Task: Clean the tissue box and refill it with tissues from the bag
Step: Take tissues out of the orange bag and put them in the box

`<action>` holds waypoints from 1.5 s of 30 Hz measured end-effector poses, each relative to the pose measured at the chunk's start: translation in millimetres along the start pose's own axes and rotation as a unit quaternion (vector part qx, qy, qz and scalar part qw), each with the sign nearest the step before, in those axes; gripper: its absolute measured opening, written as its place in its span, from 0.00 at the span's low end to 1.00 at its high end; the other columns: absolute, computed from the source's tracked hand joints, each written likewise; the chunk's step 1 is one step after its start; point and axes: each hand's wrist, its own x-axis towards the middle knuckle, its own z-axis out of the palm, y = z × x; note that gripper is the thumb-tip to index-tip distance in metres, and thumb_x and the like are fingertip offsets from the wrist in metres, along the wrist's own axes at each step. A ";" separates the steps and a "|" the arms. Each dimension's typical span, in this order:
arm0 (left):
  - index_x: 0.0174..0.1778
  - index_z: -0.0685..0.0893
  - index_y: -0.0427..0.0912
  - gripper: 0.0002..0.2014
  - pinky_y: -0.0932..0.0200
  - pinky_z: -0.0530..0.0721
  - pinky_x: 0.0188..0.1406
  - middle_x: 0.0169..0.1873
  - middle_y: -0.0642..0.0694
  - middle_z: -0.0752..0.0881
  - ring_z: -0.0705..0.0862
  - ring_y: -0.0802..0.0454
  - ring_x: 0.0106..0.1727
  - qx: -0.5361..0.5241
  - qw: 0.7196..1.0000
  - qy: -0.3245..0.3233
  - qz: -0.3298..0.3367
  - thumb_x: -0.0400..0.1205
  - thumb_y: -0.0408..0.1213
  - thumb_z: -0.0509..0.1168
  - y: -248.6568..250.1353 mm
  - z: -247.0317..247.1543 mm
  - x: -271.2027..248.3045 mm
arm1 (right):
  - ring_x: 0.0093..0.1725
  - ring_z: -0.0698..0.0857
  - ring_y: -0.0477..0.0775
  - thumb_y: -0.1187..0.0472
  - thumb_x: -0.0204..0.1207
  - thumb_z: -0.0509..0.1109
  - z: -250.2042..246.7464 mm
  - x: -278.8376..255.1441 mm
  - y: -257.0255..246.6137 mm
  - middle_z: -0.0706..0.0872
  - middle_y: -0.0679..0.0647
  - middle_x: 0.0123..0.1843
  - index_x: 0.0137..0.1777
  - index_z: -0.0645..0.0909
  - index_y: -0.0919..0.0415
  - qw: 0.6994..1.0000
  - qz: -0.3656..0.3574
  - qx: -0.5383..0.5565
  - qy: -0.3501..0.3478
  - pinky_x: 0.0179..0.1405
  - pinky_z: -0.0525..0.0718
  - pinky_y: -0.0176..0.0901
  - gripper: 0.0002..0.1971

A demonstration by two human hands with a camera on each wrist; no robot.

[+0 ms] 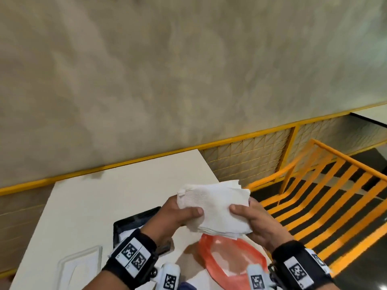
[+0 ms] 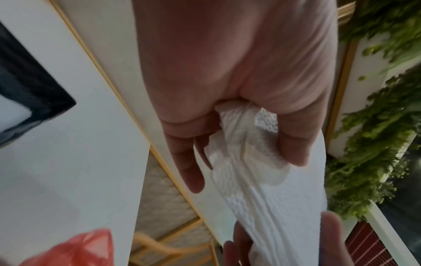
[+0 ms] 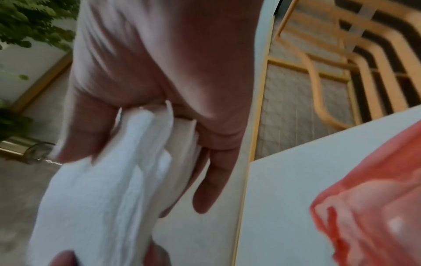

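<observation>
A stack of white tissues [image 1: 215,208] is held up over the white table [image 1: 88,206] between both hands. My left hand [image 1: 180,214] grips its left edge, thumb on top. My right hand [image 1: 251,216] grips its right edge the same way. In the left wrist view the tissues [image 2: 246,162] are bunched between my left hand's fingers [image 2: 189,172]. In the right wrist view the tissues [image 3: 109,194] hang from my right hand [image 3: 159,126]. The red plastic bag [image 1: 228,262] lies open below the stack. The black tissue box [image 1: 134,222] sits behind my left wrist, mostly hidden.
A clear lid or tray [image 1: 81,268] lies on the table at the near left. An orange slatted bench [image 1: 326,197] stands right of the table. A yellow rail [image 1: 146,158] and beige wall run behind it. Green plants [image 2: 376,126] hang in the left wrist view.
</observation>
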 end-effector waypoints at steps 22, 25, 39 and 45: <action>0.51 0.86 0.47 0.24 0.42 0.85 0.54 0.47 0.36 0.87 0.87 0.37 0.49 -0.517 0.813 0.223 0.149 0.81 0.65 0.60 37.4 -21.2 -38.5 | 0.53 0.88 0.48 0.63 0.59 0.81 139.8 44.8 20.6 0.88 0.42 0.56 0.55 0.86 0.43 0.946 -0.221 -0.234 0.031 0.47 0.89 0.46 0.24; 0.62 0.86 0.43 0.29 0.36 0.83 0.63 0.57 0.33 0.88 0.86 0.33 0.59 -0.524 0.809 0.236 0.128 0.83 0.64 0.57 33.9 -23.3 -35.2 | 0.49 0.89 0.58 0.64 0.64 0.77 143.7 48.1 21.5 0.91 0.56 0.49 0.51 0.88 0.54 0.950 -0.236 -0.200 0.041 0.47 0.87 0.54 0.14; 0.70 0.82 0.50 0.36 0.29 0.80 0.70 0.66 0.40 0.88 0.84 0.37 0.70 -0.152 0.915 0.322 0.189 0.79 0.73 0.54 34.5 -64.0 -54.1 | 0.47 0.88 0.54 0.66 0.62 0.77 143.4 52.3 17.2 0.91 0.53 0.46 0.47 0.88 0.44 0.957 -0.213 -0.193 0.029 0.45 0.86 0.51 0.18; 0.79 0.70 0.57 0.52 0.60 0.88 0.54 0.71 0.51 0.81 0.85 0.52 0.68 0.032 0.943 0.234 0.236 0.58 0.68 0.80 42.3 -97.3 -78.4 | 0.44 0.88 0.50 0.67 0.61 0.77 145.5 55.1 15.5 0.91 0.50 0.44 0.47 0.88 0.44 0.957 -0.195 -0.214 -0.014 0.42 0.86 0.47 0.18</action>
